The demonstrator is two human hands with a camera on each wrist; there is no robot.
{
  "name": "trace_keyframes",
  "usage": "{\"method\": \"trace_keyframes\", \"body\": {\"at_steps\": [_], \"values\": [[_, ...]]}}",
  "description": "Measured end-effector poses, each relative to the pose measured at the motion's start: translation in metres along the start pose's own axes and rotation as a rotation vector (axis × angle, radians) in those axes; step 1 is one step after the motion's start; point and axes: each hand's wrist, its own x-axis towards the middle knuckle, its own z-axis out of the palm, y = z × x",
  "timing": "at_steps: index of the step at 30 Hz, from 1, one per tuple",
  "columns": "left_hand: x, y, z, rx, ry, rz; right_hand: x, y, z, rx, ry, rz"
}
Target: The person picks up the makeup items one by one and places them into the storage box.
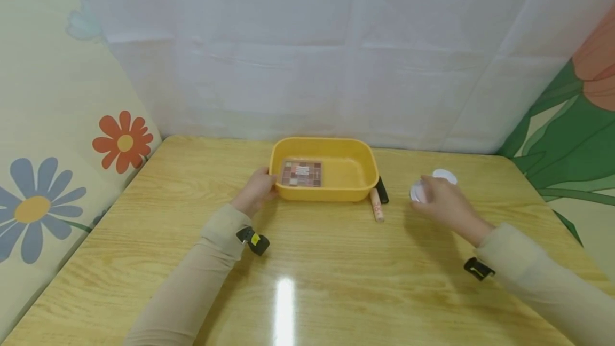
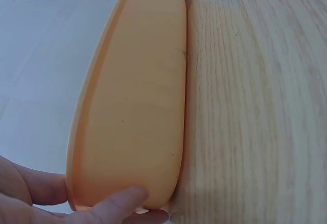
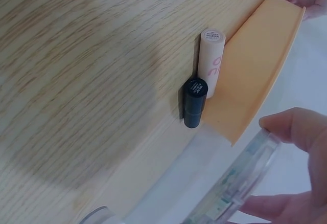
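Observation:
A yellow plastic basin stands on the wooden table, with an eyeshadow palette lying inside at its left. My left hand grips the basin's left end; in the left wrist view the thumb lies along the side wall. Above the table, right of the basin, my right hand pinches a flat, clear-edged round case between thumb and fingers. Its exact kind is unclear. Beside the basin's right end lie a pale pink tube with pink lettering and a short black tube.
Behind my right hand, a white round item lies on the table. A white cloth hangs along the back edge. Flower-patterned fabric flanks the table on both sides.

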Motion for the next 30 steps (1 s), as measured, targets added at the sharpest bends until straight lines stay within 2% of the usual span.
{"method": "trace_keyframes", "body": {"at_steps": [12, 30], "values": [[0.001, 0.001, 0.000, 0.005, -0.006, -0.001, 0.007, -0.020, 0.004, 0.017, -0.034, 0.000], [0.002, 0.000, 0.001, 0.023, -0.001, -0.001, 0.012, -0.036, 0.015, 0.013, 0.007, -0.106]]}}
